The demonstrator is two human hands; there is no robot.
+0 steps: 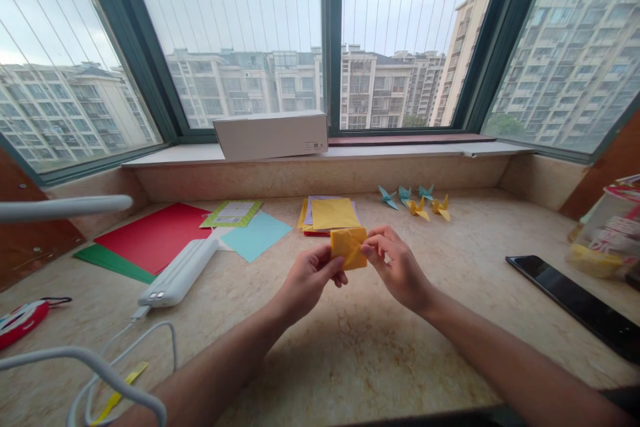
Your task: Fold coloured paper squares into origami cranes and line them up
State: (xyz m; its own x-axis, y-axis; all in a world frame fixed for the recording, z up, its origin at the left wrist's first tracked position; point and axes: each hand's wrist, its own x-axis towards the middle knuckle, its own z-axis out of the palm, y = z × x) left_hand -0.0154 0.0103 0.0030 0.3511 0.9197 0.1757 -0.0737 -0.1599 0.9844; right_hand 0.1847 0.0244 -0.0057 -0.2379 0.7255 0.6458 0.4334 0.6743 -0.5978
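Note:
A folded square of yellow origami paper (350, 250) is held up above the sill, with creases and a flap across its face. My left hand (316, 273) pinches its left edge, thumb in front. At its right edge, the thumb and fingertips of my right hand (393, 263) are closed on the paper. Just behind lies a stack of yellow, lilac and red paper squares (336, 213). Beyond my right hand stand several folded paper cranes, blue ones (405, 195) at the back and yellow ones (441, 208) in front.
On the left lie red paper (160, 237), green paper (115, 263), light blue paper (257, 235) and a white power bank (180, 273) with a looping cable (173, 333). A black phone (575, 303) and a plastic package (607, 233) are at right. A white box (273, 135) stands by the window.

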